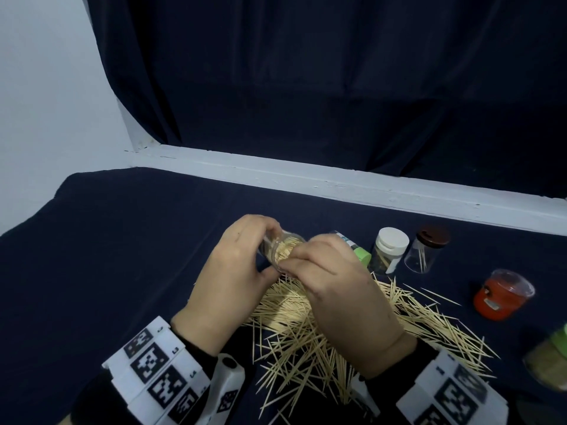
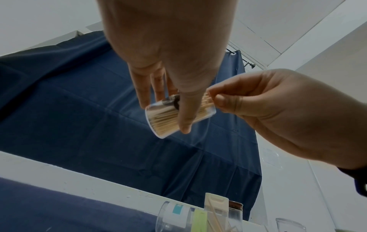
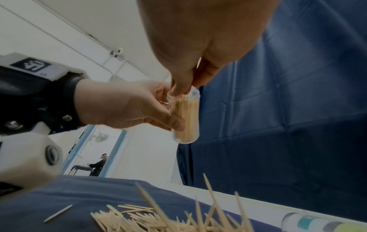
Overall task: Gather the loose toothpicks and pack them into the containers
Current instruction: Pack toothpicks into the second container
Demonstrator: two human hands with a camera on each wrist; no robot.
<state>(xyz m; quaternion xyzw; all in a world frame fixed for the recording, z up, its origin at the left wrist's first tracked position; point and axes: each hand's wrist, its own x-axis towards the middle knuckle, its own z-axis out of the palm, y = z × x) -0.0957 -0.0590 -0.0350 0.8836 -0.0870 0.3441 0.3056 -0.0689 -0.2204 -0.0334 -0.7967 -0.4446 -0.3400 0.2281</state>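
A small clear container [image 1: 290, 240] packed with toothpicks is tilted in the air over the dark cloth. My left hand [image 1: 267, 251] grips it round the body, thumb on one side and fingers on the other [image 2: 164, 114]. Its open mouth faces my right hand [image 1: 291, 260], whose thumb and forefinger pinch the ends of toothpicks at the mouth [image 2: 213, 97]. The right wrist view shows the container [image 3: 187, 124] nearly full. A wide heap of loose toothpicks [image 1: 306, 326] lies on the cloth under both hands, and also appears in the right wrist view [image 3: 151, 219].
Behind my right hand lies a green-lidded container [image 1: 359, 253]. To its right stand a white-lidded bottle [image 1: 389, 250] and a clear brown-lidded jar [image 1: 428, 250] with a few toothpicks. A red container [image 1: 500, 296] and a green-lidded one [image 1: 552, 360] sit far right. A white ledge [image 1: 337, 179] bounds the back.
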